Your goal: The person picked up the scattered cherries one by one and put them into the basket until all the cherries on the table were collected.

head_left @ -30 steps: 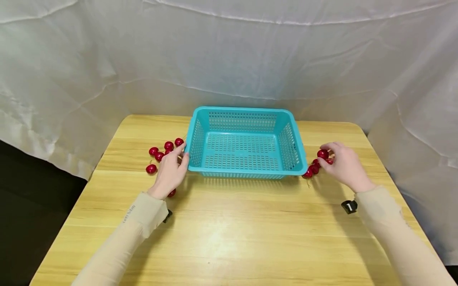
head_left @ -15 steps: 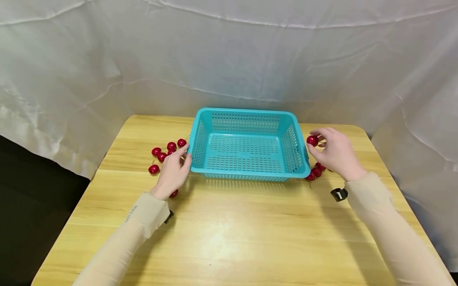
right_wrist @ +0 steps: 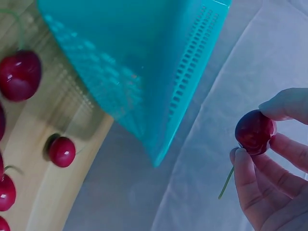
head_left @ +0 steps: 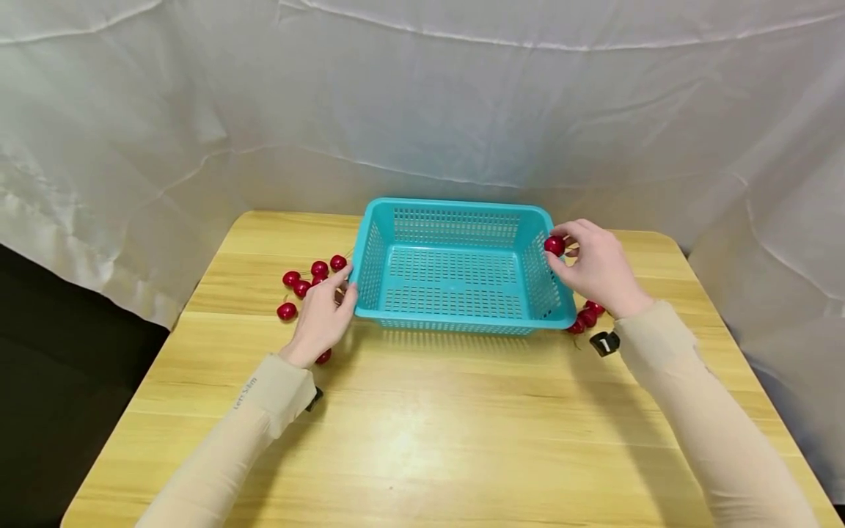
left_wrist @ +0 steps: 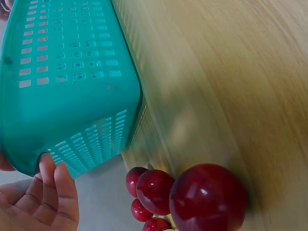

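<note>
A red cherry is pinched between the thumb and fingers of my right hand, over the right rim of the turquoise plastic basket. In the right wrist view the held cherry shows a thin green stem hanging below. My left hand holds the basket's left rim; in the left wrist view its fingers curl under the rim. Several cherries lie left of the basket, one partly hidden under my left wrist. More cherries lie close by its right front corner.
The basket stands toward the back of a light wooden table. Behind and beside the table hangs a pale grey curtain. A dark area lies beyond the left table edge.
My right hand has lifted a cherry from the right-hand group and moved left with it to the basket's right rim. The left hand has stayed at the left rim.
</note>
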Tool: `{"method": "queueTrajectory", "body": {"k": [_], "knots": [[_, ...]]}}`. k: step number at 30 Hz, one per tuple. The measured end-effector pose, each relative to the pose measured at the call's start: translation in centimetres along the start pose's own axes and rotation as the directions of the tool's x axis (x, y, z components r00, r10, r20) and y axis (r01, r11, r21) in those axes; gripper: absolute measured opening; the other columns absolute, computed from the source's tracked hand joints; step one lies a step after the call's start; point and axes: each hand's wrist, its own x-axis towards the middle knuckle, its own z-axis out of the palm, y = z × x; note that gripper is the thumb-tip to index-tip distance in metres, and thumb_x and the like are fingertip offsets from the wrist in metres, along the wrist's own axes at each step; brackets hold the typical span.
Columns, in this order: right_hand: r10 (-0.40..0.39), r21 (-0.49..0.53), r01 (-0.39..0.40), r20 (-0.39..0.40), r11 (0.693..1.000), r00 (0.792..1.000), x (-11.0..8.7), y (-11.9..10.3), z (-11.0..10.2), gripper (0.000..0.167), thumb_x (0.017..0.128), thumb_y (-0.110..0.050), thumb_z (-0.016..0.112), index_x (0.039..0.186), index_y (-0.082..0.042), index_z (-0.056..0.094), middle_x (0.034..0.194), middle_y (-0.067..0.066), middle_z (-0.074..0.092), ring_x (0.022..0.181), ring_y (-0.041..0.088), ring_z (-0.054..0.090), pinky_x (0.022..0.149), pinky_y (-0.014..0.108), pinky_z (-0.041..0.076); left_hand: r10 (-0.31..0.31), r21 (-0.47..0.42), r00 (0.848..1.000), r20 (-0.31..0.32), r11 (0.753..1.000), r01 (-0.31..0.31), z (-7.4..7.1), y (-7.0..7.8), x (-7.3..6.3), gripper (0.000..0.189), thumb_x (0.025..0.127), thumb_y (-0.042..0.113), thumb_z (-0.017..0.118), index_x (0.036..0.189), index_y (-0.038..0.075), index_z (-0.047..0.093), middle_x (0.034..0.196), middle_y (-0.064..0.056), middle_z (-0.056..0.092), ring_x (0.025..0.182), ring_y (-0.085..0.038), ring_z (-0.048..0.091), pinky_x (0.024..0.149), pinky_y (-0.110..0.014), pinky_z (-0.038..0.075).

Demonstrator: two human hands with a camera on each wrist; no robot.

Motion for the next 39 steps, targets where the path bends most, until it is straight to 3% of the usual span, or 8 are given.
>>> {"method": "queueTrajectory", "body": {"k": [11, 26, 32, 39], "knots": [[-0.024, 0.042, 0.024, 0.011, 0.999, 1.000, 2.2, -1.8, 1.0, 0.029, 0.083, -0.009, 0.078, 0.108, 0.002, 0.067, 0.107, 0.018, 0.067, 0.086, 0.031, 0.067, 0.079, 0.050, 0.061, 0.004, 0.002, 1.000, -0.006, 1.000, -0.004, 0.0, 0.1, -0.1, 0.049, 0.103, 0.022, 0.049, 0.148, 0.001, 0.048, 0.099, -0.012, 0.071, 0.073, -0.020, 0.063, 0.054, -0.023, 0.044], [-0.093, 0.151, 0.089, 0.023, 0.985, 0.995, 5.7, -5.7, 3.2, 0.020, 0.088, -0.009, 0.072, 0.105, 0.001, 0.068, 0.105, 0.016, 0.068, 0.086, 0.028, 0.068, 0.078, 0.045, 0.062, -0.004, -0.007, 1.000, 0.001, 1.000, 0.004, -0.1, 0.1, -0.2, 0.050, 0.103, 0.022, 0.049, 0.149, 0.002, 0.047, 0.097, -0.011, 0.070, 0.069, -0.019, 0.059, 0.051, -0.023, 0.042], [-0.081, 0.207, 0.062, 0.084, 0.976, 0.993, 6.9, -7.5, 4.5, 0.023, 0.089, -0.011, 0.071, 0.109, -0.001, 0.067, 0.109, 0.015, 0.068, 0.091, 0.029, 0.068, 0.082, 0.044, 0.061, -0.003, -0.004, 1.000, -0.028, 1.000, 0.003, -0.3, -0.1, -0.5, 0.049, 0.103, 0.021, 0.050, 0.148, 0.002, 0.048, 0.098, -0.012, 0.070, 0.073, -0.019, 0.062, 0.054, -0.023, 0.045], [-0.035, 0.249, -0.013, 0.190, 0.968, 0.981, 8.0, -8.7, 6.4, 0.029, 0.092, -0.014, 0.070, 0.118, -0.002, 0.066, 0.116, 0.014, 0.068, 0.099, 0.028, 0.067, 0.088, 0.043, 0.059, 0.007, -0.006, 1.000, -0.015, 1.000, -0.007, -0.1, -0.2, -0.6, 0.049, 0.103, 0.021, 0.050, 0.148, 0.001, 0.048, 0.096, -0.011, 0.071, 0.065, -0.016, 0.057, 0.049, -0.023, 0.042]]}}
